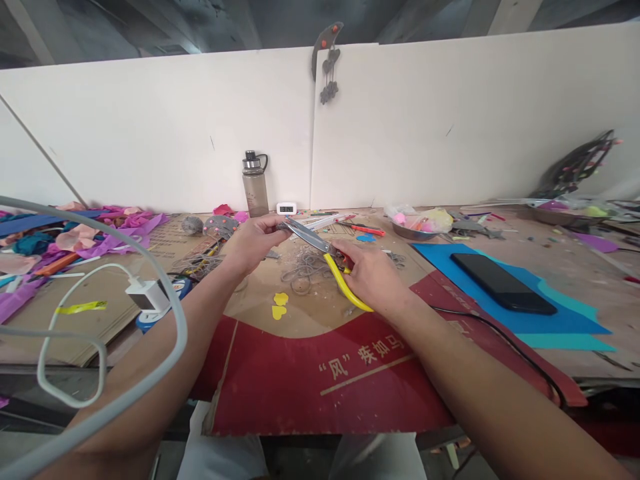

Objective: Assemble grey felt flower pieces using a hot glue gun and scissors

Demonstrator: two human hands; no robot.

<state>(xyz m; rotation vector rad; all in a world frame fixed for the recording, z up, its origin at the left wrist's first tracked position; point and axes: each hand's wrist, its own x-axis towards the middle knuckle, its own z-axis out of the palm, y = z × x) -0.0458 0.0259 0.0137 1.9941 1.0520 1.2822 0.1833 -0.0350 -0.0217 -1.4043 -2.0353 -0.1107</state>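
My right hand (367, 270) is wrapped around the handles of a pair of scissors (313, 238) with metal blades and a yellow grip. The blades point up and left, a little apart, with their tips close to my left fingertips. My left hand (254, 243) is closed in a pinch at the tips; a small dark grey bit shows there, too small to name. Below the hands, yellow cut-out shapes (279, 306) and a tangle of grey string (305, 270) lie on the brown and red cardboard (320, 393).
A water bottle (255, 187) and a small digital clock (287, 209) stand by the white partition. At right, a phone (503, 283) lies on blue sheets (565, 325). A white charger (147, 295) and its cable are at left, near colourful scraps (80, 237). A metal bowl (413, 232) sits behind.
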